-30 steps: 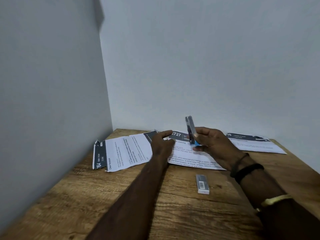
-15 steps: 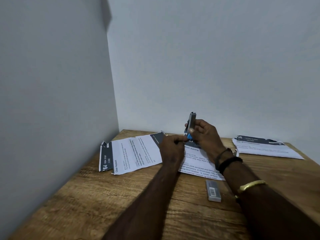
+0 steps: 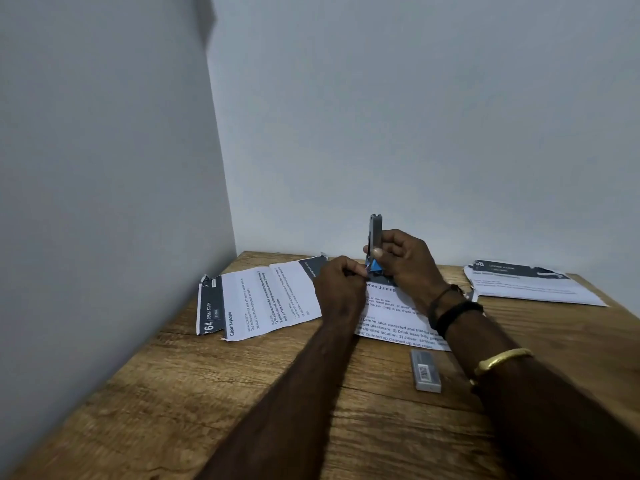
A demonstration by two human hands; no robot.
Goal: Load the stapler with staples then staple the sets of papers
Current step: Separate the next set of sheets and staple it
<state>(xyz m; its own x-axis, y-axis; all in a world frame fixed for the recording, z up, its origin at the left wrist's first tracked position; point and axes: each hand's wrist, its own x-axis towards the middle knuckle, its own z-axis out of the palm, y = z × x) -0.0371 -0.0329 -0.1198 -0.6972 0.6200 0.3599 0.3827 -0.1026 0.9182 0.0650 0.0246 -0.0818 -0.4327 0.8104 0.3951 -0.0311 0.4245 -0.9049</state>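
Stapler point(image 3: 376, 233) stands upright in the right hand point(image 3: 403, 263), long axis vertical, metal end pointing up, blue end down, held above the middle papers point(image 3: 391, 318) near the table's point(image 3: 207, 393) back edge. Right fingers are clamped around its body. The left hand point(image 3: 341, 284) pinches closed at the blue base; what it grips I cannot tell. A staple box point(image 3: 425, 370) lies flat toward the front, right of centre.
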